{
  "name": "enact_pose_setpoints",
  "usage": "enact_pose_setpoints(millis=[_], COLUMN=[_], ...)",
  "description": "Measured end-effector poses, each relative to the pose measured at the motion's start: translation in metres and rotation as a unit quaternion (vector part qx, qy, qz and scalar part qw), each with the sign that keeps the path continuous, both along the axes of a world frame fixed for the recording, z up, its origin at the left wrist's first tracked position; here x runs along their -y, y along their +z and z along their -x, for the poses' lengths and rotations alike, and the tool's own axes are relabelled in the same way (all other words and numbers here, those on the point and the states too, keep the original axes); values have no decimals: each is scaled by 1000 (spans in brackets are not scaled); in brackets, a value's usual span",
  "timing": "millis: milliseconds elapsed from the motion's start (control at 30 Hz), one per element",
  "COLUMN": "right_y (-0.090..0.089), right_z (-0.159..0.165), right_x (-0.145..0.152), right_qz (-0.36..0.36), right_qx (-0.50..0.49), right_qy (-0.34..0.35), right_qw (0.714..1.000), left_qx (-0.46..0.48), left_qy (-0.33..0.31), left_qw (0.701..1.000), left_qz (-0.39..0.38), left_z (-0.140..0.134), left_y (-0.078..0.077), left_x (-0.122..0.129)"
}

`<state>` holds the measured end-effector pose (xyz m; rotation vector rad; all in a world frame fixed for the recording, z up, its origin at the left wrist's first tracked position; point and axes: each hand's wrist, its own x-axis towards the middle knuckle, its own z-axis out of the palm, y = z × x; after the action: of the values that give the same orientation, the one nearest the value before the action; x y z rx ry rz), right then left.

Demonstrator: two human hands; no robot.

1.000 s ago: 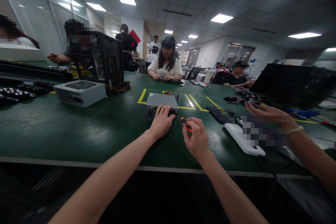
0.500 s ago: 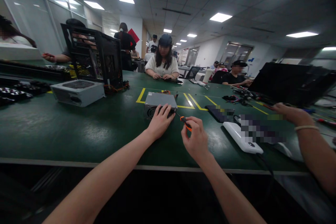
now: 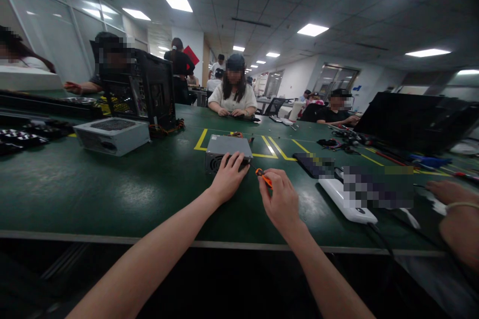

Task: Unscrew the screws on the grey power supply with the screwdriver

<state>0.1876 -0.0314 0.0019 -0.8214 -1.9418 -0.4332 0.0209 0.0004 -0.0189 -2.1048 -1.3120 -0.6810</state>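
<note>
A grey computer power supply (image 3: 229, 145) lies on the green table in front of me, its fan grille towards me. My left hand (image 3: 229, 178) rests over its near right edge, fingers bent onto the top and front, steadying it. In my right hand (image 3: 280, 198), thumb and fingers are closed around a screwdriver (image 3: 265, 178) with an orange and black handle. Its thin shaft points left at the supply's near right corner; whether the tip sits in a screw cannot be made out. Coloured cables (image 3: 236, 134) stick out behind the supply.
To the left stand another power supply (image 3: 112, 135) and an open black computer case (image 3: 155, 87). On the right lie a dark phone-like slab (image 3: 309, 164), a white device (image 3: 346, 202) and a black monitor (image 3: 415, 119). A co-worker's hand (image 3: 447, 193) is at far right; another person (image 3: 234, 89) sits opposite.
Both my hands stay at the power supply, with the screwdriver handle slightly turned. The co-worker's hand at right has moved down and to the right. The whole view has shifted slightly.
</note>
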Motion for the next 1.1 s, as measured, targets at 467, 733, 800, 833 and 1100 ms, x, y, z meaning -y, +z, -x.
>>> enact_pose_setpoints(millis=[467,733,800,833,1100], right_y=[-9,0,2,2,-4], right_z=[3,4,4,4,4], right_x=[6,8,9,10,12], right_qz=[57,96,112,119,141], right_qx=[-10,-71,-68,-61,-72], right_qy=[45,51,51,51,55], right_qw=[997,992,990,990,986], left_qx=[147,176,181,184,209], left_qy=[24,34,42,48,69], left_qw=[989,984,983,982,975], left_qz=[9,13,17,19,27], left_z=[-13,-14,-15,-16,-18], left_y=[9,8,9,9,9], left_x=[-18,-20,-19,-19,-21])
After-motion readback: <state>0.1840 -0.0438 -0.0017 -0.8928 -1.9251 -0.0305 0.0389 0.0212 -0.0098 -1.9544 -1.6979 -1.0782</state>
